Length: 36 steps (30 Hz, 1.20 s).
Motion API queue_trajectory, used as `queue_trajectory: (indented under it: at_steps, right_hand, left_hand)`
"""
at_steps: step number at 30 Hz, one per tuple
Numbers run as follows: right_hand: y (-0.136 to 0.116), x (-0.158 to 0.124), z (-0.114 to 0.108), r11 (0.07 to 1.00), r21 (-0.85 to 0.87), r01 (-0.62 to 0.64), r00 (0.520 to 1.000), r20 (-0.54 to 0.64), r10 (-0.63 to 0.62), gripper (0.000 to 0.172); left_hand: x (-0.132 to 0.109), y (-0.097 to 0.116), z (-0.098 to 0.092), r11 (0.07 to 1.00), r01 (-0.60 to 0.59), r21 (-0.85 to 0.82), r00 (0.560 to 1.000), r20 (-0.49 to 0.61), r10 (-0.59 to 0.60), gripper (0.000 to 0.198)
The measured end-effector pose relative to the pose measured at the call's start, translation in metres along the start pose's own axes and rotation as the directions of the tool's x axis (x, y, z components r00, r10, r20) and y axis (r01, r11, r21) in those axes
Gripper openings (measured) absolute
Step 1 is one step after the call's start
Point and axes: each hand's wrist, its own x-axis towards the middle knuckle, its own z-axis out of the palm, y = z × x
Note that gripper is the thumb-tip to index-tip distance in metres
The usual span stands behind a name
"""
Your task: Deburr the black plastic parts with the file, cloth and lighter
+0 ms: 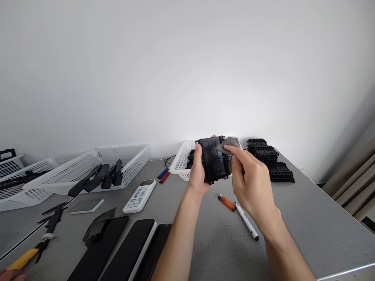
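My left hand [199, 172] grips a black rectangular plastic part [210, 156] by its left edge, thumb in front and the other fingers mostly hidden behind. The part is held up, with small teeth along its sides. In my right hand [252, 177] a fuzzy grey pad [233, 143] is pinched, and it lies against the part's upper right face. Behind the part stands a white mesh basket [181, 156] with similar black pieces in it. An orange lighter [226, 202] and a white marker [246, 221] lie below my hands.
Stacks of black toothed parts [265, 154] stand at the right. Left are white baskets [136, 168] with black strips, a white labelled device [140, 196] and black phone-like slabs [129, 249]. Another person's hand [13, 275] at lower left holds a yellow-handled tool [23, 259].
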Motion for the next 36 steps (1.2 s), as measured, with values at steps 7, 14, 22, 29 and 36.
queue_trajectory:
  at_steps: [7, 14, 22, 29, 36]
  right_hand:
    - [0.005, 0.008, 0.023, 0.951, -0.309, 0.024, 0.989, 0.144, 0.022, 0.053]
    - [-0.005, 0.002, 0.022, 0.905, -0.401, 0.138, 0.930, 0.367, 0.021, 0.054]
    - [-0.014, -0.007, 0.023, 0.915, -0.381, 0.135, 0.894, 0.445, 0.053, 0.034]
    - [-0.007, -0.008, 0.007, 0.995, -0.083, -0.063, 0.987, 0.143, 0.074, 0.034]
    - [0.001, 0.000, 0.015, 0.997, 0.068, -0.024, 0.999, 0.041, 0.021, 0.049]
  left_hand:
    - [-0.004, -0.008, -0.003, 0.992, 0.121, 0.046, 0.992, 0.016, -0.122, 0.057]
    - [0.007, -0.002, -0.003, 0.997, 0.041, -0.059, 0.999, -0.021, -0.042, 0.058]
    - [0.014, 0.003, -0.013, 0.992, -0.047, -0.115, 0.997, -0.065, 0.039, 0.060]
    - [0.007, -0.001, -0.003, 0.994, 0.021, -0.108, 0.999, 0.030, -0.018, 0.061]
    - [-0.004, -0.012, 0.004, 0.981, 0.196, -0.010, 0.971, 0.144, -0.192, 0.060]
